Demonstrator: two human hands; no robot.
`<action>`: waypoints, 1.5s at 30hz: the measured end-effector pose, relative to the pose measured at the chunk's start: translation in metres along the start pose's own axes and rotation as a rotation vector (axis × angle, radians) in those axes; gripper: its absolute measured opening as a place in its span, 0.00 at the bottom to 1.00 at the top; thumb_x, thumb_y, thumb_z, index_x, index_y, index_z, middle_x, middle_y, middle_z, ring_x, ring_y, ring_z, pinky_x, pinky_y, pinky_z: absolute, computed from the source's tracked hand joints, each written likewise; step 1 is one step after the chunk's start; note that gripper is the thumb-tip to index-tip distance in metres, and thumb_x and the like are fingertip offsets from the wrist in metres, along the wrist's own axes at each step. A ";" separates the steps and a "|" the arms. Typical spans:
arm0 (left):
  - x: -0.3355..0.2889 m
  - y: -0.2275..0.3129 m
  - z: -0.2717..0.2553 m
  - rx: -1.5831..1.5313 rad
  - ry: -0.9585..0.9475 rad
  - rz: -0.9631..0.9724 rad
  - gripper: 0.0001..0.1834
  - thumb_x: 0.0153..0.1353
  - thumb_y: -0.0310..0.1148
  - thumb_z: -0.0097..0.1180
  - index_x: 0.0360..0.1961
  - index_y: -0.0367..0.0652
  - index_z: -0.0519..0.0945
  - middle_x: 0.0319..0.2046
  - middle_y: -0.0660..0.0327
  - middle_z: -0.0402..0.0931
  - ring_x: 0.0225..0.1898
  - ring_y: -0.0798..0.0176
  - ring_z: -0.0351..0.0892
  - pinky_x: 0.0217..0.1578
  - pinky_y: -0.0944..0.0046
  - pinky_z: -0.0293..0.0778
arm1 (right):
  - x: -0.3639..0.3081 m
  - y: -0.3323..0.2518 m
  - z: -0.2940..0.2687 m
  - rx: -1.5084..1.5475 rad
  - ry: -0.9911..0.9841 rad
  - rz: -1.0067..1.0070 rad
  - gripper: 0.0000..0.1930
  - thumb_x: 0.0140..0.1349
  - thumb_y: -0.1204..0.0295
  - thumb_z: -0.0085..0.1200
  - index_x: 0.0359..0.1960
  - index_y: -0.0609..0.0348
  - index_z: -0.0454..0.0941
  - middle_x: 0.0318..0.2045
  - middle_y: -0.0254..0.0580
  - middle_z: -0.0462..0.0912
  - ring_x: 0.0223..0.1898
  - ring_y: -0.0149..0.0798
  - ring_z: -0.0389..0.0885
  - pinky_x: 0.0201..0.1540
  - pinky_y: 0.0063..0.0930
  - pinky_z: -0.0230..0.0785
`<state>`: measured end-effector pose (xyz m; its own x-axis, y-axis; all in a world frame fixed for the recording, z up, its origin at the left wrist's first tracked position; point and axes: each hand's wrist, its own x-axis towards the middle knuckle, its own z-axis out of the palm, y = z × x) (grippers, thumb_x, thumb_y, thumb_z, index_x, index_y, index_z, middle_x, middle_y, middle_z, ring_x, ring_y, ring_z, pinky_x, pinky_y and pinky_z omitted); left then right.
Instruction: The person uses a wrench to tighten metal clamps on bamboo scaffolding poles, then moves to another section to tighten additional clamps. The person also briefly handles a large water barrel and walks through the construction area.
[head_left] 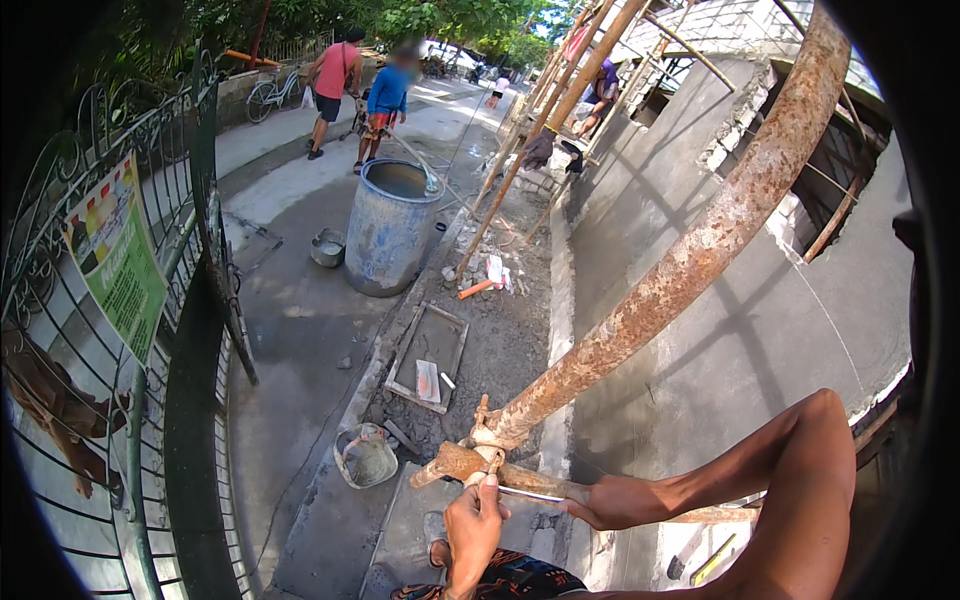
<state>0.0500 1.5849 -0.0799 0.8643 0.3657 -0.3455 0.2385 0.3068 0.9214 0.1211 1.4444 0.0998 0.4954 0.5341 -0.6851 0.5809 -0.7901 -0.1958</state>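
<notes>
The pole (670, 260) meets a crosspiece (540, 481) at its lower end, bound by a tie (487, 438). Just below the pole, the left hand's (473, 525) fingers pinch the tie; right of the pole's foot, the right hand's (618, 502) fingers curl closed — on crosspiece or white strip (530, 494), I cannot tell.

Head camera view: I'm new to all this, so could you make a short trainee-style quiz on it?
1. True or false: the blue drum stands upright.
2. Near the hands, the thick leaning pole crosses a shorter pole. Which hand is nearer the crossing? A: right; B: left.
3. Fill in: the person nearest the drum wears a ____ top.

Key: 1 true; 2 B, the left hand; 3 blue.
</notes>
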 end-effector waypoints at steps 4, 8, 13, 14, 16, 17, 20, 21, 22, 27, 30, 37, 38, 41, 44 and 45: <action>0.001 0.001 0.000 0.050 -0.018 0.022 0.27 0.72 0.47 0.50 0.24 0.32 0.79 0.14 0.59 0.77 0.16 0.71 0.75 0.20 0.67 0.70 | -0.001 0.004 0.005 -0.020 -0.008 0.019 0.22 0.75 0.59 0.37 0.40 0.71 0.73 0.26 0.67 0.78 0.30 0.68 0.79 0.36 0.55 0.71; -0.001 0.008 -0.004 0.069 -0.003 0.029 0.26 0.70 0.48 0.51 0.25 0.35 0.81 0.14 0.58 0.78 0.17 0.64 0.78 0.23 0.60 0.71 | 0.000 0.004 0.008 -0.006 0.065 -0.056 0.22 0.76 0.61 0.36 0.39 0.71 0.73 0.24 0.66 0.77 0.30 0.68 0.78 0.35 0.56 0.70; -0.001 0.014 -0.005 0.107 -0.014 0.020 0.27 0.70 0.49 0.51 0.25 0.34 0.81 0.15 0.57 0.79 0.18 0.64 0.80 0.23 0.61 0.72 | 0.003 0.014 0.013 0.052 0.034 -0.105 0.21 0.75 0.60 0.37 0.40 0.69 0.73 0.24 0.65 0.77 0.30 0.69 0.78 0.35 0.57 0.70; -0.002 0.014 -0.005 0.105 -0.003 0.039 0.27 0.70 0.49 0.51 0.25 0.34 0.81 0.15 0.57 0.79 0.18 0.64 0.80 0.23 0.61 0.72 | 0.003 0.019 0.016 0.067 0.036 -0.112 0.20 0.75 0.60 0.37 0.40 0.69 0.73 0.24 0.65 0.78 0.31 0.69 0.78 0.35 0.57 0.70; -0.002 0.015 -0.005 0.115 -0.001 0.024 0.27 0.70 0.49 0.51 0.25 0.34 0.81 0.15 0.57 0.79 0.18 0.65 0.80 0.22 0.62 0.72 | 0.006 0.029 0.024 0.063 0.008 -0.082 0.21 0.75 0.59 0.39 0.42 0.69 0.73 0.23 0.64 0.77 0.28 0.68 0.78 0.33 0.56 0.70; 0.000 0.015 -0.005 0.109 -0.003 0.015 0.28 0.70 0.49 0.51 0.24 0.33 0.81 0.14 0.57 0.78 0.17 0.65 0.79 0.21 0.63 0.71 | 0.006 0.034 0.030 0.091 0.029 -0.086 0.21 0.75 0.58 0.40 0.43 0.69 0.73 0.23 0.63 0.77 0.27 0.68 0.77 0.33 0.56 0.71; -0.002 0.015 -0.005 0.108 -0.001 0.062 0.28 0.70 0.48 0.51 0.24 0.32 0.80 0.13 0.57 0.77 0.16 0.66 0.78 0.20 0.63 0.71 | 0.014 0.046 0.049 0.053 0.186 -0.221 0.18 0.74 0.61 0.42 0.43 0.67 0.73 0.22 0.61 0.76 0.28 0.66 0.78 0.31 0.54 0.69; -0.001 0.015 -0.007 0.158 -0.024 0.096 0.26 0.72 0.45 0.49 0.27 0.29 0.79 0.15 0.57 0.77 0.15 0.68 0.77 0.18 0.68 0.74 | 0.016 0.048 0.054 0.050 0.275 -0.318 0.15 0.73 0.63 0.44 0.40 0.66 0.72 0.22 0.60 0.75 0.29 0.64 0.78 0.30 0.54 0.68; -0.002 0.015 -0.007 0.141 -0.008 0.095 0.27 0.72 0.46 0.49 0.26 0.30 0.79 0.14 0.58 0.77 0.15 0.68 0.77 0.18 0.67 0.73 | 0.017 0.050 0.057 0.073 0.295 -0.355 0.15 0.73 0.63 0.44 0.40 0.66 0.72 0.22 0.60 0.75 0.29 0.64 0.78 0.31 0.54 0.68; 0.000 0.015 -0.002 0.119 0.005 0.102 0.29 0.73 0.47 0.48 0.24 0.30 0.77 0.13 0.57 0.76 0.14 0.67 0.77 0.16 0.66 0.72 | 0.017 0.051 0.060 0.133 0.230 -0.187 0.15 0.73 0.63 0.45 0.36 0.64 0.72 0.21 0.64 0.76 0.28 0.65 0.79 0.30 0.55 0.69; 0.004 0.016 -0.002 0.131 -0.014 0.104 0.30 0.73 0.48 0.46 0.24 0.30 0.76 0.14 0.57 0.75 0.14 0.66 0.76 0.16 0.66 0.73 | 0.013 0.052 0.059 0.148 0.359 -0.292 0.18 0.73 0.61 0.44 0.35 0.67 0.72 0.18 0.63 0.76 0.27 0.64 0.80 0.27 0.56 0.69; 0.005 0.010 -0.011 0.076 -0.068 0.052 0.28 0.72 0.52 0.46 0.29 0.35 0.75 0.16 0.58 0.74 0.14 0.65 0.74 0.15 0.66 0.75 | 0.020 0.050 0.065 -0.138 0.340 -0.277 0.20 0.73 0.61 0.42 0.41 0.73 0.71 0.21 0.60 0.79 0.27 0.62 0.82 0.24 0.53 0.70; 0.006 0.009 -0.009 0.065 -0.077 0.073 0.27 0.72 0.52 0.46 0.28 0.35 0.74 0.16 0.58 0.74 0.14 0.65 0.74 0.15 0.66 0.75 | 0.023 0.049 0.065 -0.234 0.329 -0.253 0.19 0.73 0.62 0.42 0.42 0.73 0.70 0.21 0.60 0.79 0.27 0.61 0.82 0.24 0.53 0.70; 0.007 0.007 -0.008 0.088 -0.070 0.088 0.27 0.72 0.52 0.46 0.28 0.36 0.74 0.16 0.58 0.74 0.14 0.65 0.74 0.15 0.66 0.74 | 0.035 0.045 0.062 -0.118 0.359 -0.339 0.19 0.71 0.64 0.42 0.42 0.74 0.74 0.25 0.63 0.81 0.28 0.62 0.83 0.31 0.55 0.76; 0.007 0.006 -0.007 0.048 -0.044 0.094 0.28 0.72 0.51 0.46 0.26 0.36 0.74 0.15 0.59 0.74 0.13 0.66 0.73 0.15 0.67 0.72 | 0.040 0.043 0.060 0.042 0.277 -0.383 0.19 0.71 0.64 0.42 0.42 0.75 0.73 0.22 0.63 0.80 0.26 0.62 0.82 0.27 0.53 0.74; 0.006 0.005 -0.006 0.032 -0.037 0.096 0.28 0.73 0.51 0.46 0.25 0.36 0.74 0.14 0.59 0.73 0.13 0.66 0.73 0.15 0.67 0.72 | 0.041 0.042 0.061 0.041 0.297 -0.370 0.19 0.72 0.64 0.42 0.39 0.74 0.73 0.20 0.63 0.79 0.24 0.62 0.81 0.23 0.53 0.71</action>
<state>0.0539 1.5943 -0.0784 0.8995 0.3590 -0.2490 0.1672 0.2436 0.9554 0.1265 1.4149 0.0204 0.4269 0.8401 -0.3346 0.7300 -0.5386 -0.4207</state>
